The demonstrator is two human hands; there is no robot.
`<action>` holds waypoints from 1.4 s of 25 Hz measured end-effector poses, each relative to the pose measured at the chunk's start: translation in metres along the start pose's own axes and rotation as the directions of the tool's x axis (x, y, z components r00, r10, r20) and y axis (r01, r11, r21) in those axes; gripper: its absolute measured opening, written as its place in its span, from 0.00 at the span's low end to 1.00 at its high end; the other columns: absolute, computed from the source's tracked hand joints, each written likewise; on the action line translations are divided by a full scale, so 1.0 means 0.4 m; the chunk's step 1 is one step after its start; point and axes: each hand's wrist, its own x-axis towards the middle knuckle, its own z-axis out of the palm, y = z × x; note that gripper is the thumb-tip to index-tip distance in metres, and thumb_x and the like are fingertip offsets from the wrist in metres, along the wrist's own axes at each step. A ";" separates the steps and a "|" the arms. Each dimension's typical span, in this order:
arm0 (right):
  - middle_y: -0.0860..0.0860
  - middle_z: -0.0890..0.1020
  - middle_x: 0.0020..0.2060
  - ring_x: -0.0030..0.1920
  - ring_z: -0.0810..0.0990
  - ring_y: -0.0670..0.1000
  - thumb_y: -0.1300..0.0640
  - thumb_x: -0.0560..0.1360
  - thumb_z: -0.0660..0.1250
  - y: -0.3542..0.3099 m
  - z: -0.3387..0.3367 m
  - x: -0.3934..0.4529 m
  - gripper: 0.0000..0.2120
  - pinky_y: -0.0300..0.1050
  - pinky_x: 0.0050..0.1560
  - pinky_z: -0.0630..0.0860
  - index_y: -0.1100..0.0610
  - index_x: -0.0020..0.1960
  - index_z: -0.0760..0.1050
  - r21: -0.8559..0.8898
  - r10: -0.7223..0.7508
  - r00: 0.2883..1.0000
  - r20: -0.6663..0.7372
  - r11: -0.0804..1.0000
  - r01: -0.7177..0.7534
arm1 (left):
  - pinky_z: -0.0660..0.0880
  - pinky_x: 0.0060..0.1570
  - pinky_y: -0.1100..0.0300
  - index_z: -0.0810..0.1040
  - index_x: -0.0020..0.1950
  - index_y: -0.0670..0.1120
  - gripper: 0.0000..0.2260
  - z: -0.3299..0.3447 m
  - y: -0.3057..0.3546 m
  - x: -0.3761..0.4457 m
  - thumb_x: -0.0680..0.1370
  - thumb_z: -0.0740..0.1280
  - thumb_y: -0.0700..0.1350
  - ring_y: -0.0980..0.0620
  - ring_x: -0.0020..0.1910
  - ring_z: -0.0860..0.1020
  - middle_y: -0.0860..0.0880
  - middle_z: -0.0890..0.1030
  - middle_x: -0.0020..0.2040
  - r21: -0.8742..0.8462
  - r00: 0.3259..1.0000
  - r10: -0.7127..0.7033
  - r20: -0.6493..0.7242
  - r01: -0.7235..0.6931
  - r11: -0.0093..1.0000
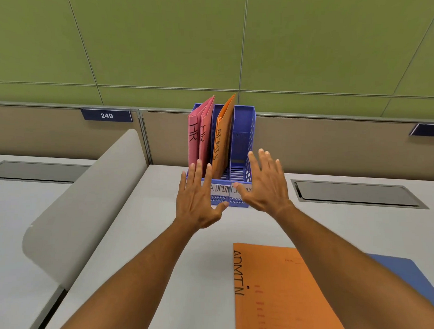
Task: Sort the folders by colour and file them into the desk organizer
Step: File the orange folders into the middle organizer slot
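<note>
Both hands reach at centre frame with fingers spread, holding nothing: the left hand point(197, 198) and right hand point(264, 183) flank the front of the blue organizer point(244, 130). Inside stand two pink folders point(198, 134) and an orange folder point(221, 140). At lower right, another orange folder point(287, 294) lies over a blue folder point(409, 272) on the white desk point(144, 235); a green wall point(166, 39) fills the top.

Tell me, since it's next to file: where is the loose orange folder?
The orange folder lies flat on the desk, lower right, atop a blue folder.

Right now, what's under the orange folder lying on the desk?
A blue folder lies under the orange ADMIN folder; only its right corner shows. Most of it is covered, as is anything beneath.
</note>
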 end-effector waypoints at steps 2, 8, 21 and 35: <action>0.58 0.49 0.79 0.78 0.46 0.58 0.29 0.73 0.56 0.019 0.008 -0.057 0.46 0.59 0.77 0.44 0.54 0.79 0.44 0.002 0.013 1.000 0.022 1.000 -0.013 | 0.34 0.74 0.48 0.39 0.78 0.48 0.47 0.009 0.021 -0.040 0.69 0.51 0.72 0.44 0.77 0.37 0.43 0.39 0.79 0.004 1.000 -0.013 0.027 0.013 1.000; 0.57 0.47 0.79 0.79 0.44 0.58 0.27 0.70 0.47 0.072 0.045 -0.231 0.47 0.59 0.77 0.42 0.53 0.79 0.42 0.017 0.053 0.996 0.074 0.998 -0.054 | 0.34 0.73 0.47 0.35 0.78 0.49 0.47 0.058 0.105 -0.170 0.70 0.51 0.73 0.43 0.77 0.36 0.43 0.37 0.79 0.037 0.991 -0.057 0.123 0.053 0.998; 0.57 0.44 0.79 0.79 0.41 0.55 0.28 0.72 0.49 0.118 0.181 -0.621 0.46 0.58 0.77 0.40 0.54 0.79 0.38 0.080 0.104 0.935 0.338 0.987 -0.139 | 0.41 0.74 0.48 0.43 0.79 0.45 0.48 0.227 0.206 -0.494 0.70 0.54 0.72 0.45 0.78 0.40 0.43 0.42 0.79 -0.011 0.848 -0.183 0.498 0.217 0.976; 0.58 0.48 0.79 0.78 0.47 0.57 0.32 0.74 0.54 0.120 0.212 -0.694 0.45 0.58 0.77 0.45 0.55 0.79 0.39 0.129 0.076 0.855 0.513 0.978 -0.165 | 0.74 0.60 0.51 0.77 0.57 0.43 0.21 0.201 0.289 -0.469 0.71 0.67 0.55 0.45 0.62 0.72 0.44 0.74 0.61 -0.283 0.799 -0.341 0.495 0.520 0.806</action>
